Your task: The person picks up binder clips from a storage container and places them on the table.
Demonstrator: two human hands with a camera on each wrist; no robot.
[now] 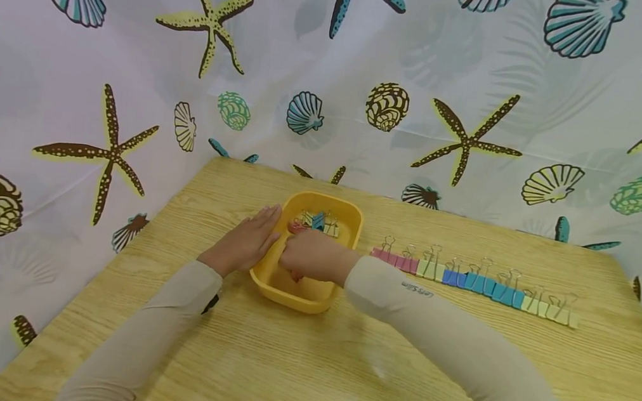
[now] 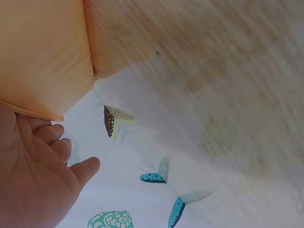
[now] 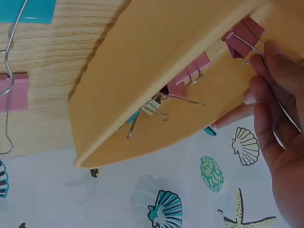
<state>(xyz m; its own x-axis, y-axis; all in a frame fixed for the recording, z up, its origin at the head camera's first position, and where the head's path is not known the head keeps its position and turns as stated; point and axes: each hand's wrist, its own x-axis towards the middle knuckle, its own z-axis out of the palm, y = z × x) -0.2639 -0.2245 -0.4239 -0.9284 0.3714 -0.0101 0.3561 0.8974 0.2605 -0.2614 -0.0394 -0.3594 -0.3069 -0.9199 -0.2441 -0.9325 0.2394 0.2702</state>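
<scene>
My right hand is down inside a yellow plastic bin. In the right wrist view, its thumb and fingers pinch the wire handle of a pink binder clip. Against the bin's left rim lies my left hand, fingers extended; the left wrist view shows this hand by the bin's edge. Several other binder clips, in blue, pale yellow and pink, lie at the bin's far end, partly covered by the right hand. One pink clip among them shows past the rim in the right wrist view.
To the right of the bin, a row of binder clips stands on the wooden table, running from pink through pale yellow and blue to pale yellow again. A white curtain printed with shells and starfish hangs behind and to the left.
</scene>
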